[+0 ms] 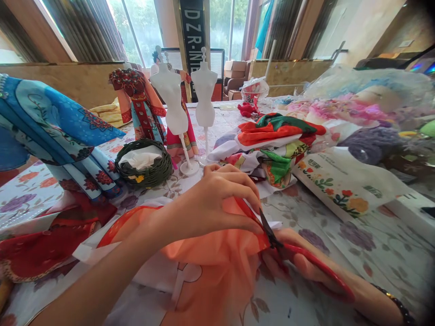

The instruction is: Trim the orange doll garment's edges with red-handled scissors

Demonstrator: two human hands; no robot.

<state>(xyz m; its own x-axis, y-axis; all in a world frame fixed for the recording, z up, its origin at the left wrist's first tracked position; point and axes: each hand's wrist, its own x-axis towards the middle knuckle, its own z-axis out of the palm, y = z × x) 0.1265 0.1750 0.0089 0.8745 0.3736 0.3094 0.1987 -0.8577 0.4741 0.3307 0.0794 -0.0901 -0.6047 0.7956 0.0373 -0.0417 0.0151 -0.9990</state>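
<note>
Orange fabric (217,258) with a red border and white parts lies across the front of the flowered table. My left hand (217,201) pinches its upper edge between thumb and fingers, near the scissor blades. In my right hand (299,258) are scissors (316,262) with red handles and dark blades, which point up and left at the fabric's edge beside my left fingertips. The blades look slightly apart. Part of my right hand is hidden behind the scissor handles and the cloth.
Beyond my hands stand two white mannequins (205,95) and a dark green basket (144,164). A blue dress (64,131) is at the left, with red cloth (50,244) below it. Folded colourful fabrics (275,149), a flowered packet (353,181) and plastic-wrapped items (367,99) lie right.
</note>
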